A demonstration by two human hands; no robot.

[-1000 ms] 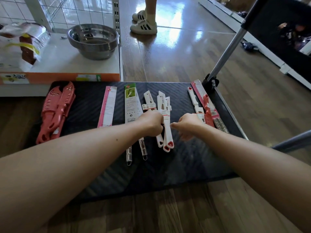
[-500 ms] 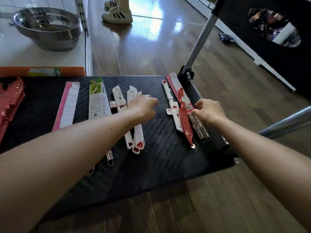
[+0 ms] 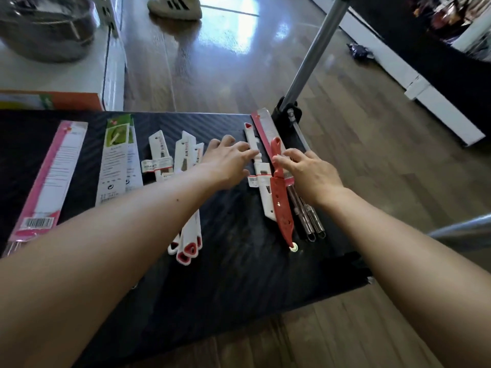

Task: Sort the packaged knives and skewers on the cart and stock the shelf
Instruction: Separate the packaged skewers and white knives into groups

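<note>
A glossy wooden floor (image 3: 239,75) surrounds the black cart deck (image 3: 233,274). Its far edge meets a white shelf (image 3: 66,73) bearing a steel bowl (image 3: 45,30). The handle post (image 3: 313,51) rises at the far right corner. Skewer packs (image 3: 50,179) lie leftward and white knives (image 3: 183,160) mid-deck. With fingers straight, the left hand (image 3: 225,163) touches a single white knife (image 3: 261,187) and the right hand (image 3: 310,173) a red knife (image 3: 281,197), both near the right edge.

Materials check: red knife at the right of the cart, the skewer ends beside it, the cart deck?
Red knife: looks like moulded plastic, matte, one even colour, small holes through the sheath. Skewer ends: polished metal, probably steel, given the bright glints and thin wire loops. Cart deck: black, ribbed, dull; rubber or textured plastic, can't tell which.
</note>
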